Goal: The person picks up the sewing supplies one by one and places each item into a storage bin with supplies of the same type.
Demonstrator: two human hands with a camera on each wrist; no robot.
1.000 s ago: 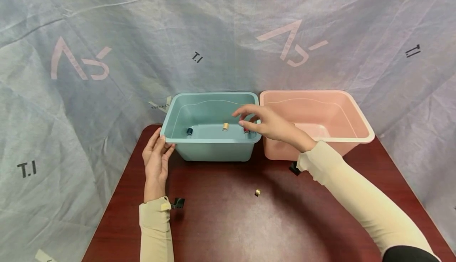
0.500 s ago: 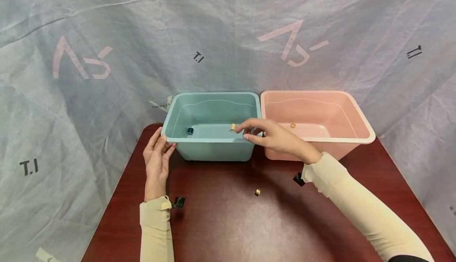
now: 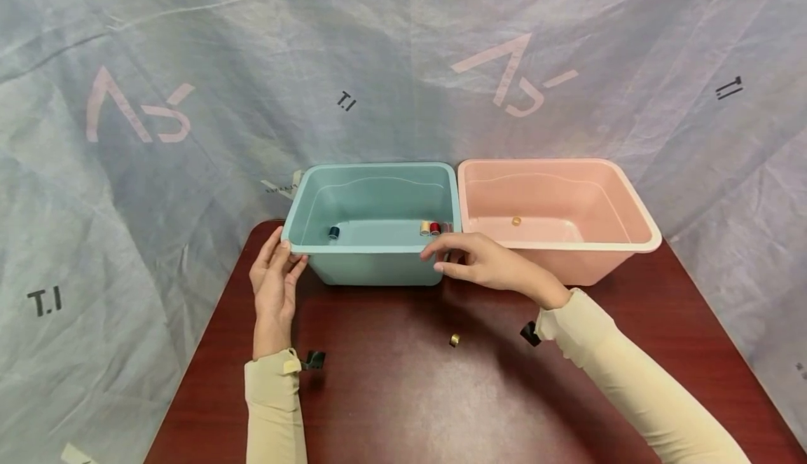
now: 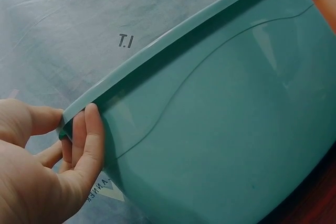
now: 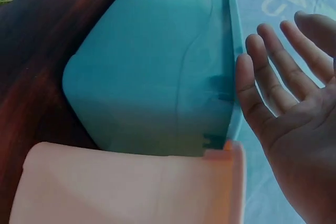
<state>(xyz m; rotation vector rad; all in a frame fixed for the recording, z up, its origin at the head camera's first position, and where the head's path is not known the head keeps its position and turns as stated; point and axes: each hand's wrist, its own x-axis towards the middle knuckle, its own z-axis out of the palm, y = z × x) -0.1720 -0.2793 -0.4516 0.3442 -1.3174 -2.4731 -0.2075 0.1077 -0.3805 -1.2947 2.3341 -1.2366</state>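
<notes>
My left hand (image 3: 275, 289) pinches the rim of the teal bin (image 3: 372, 269) at its front left corner; the left wrist view has the thumb and fingers on either side of the rim (image 4: 147, 56). Inside that bin lie a dark blue thread spool (image 3: 334, 232) at the left, and a cream spool (image 3: 425, 228) beside a red spool (image 3: 435, 228) at the right. My right hand (image 3: 485, 262) hovers by the bin's front right corner, fingers loosely bent and holding nothing. The right wrist view shows its bare palm (image 5: 304, 129).
A pink bin (image 3: 561, 245) stands right against the teal one, with a small gold ring-shaped piece (image 3: 516, 221) inside. On the dark red table (image 3: 378, 394) lies a small gold ridged piece (image 3: 454, 340), in front of the bins. A grey cloth (image 3: 252, 64) hangs behind.
My right hand has drawn back from over the teal bin toward the front. The cream spool has shifted right, to the red one. The pink bin's gold piece has come into view.
</notes>
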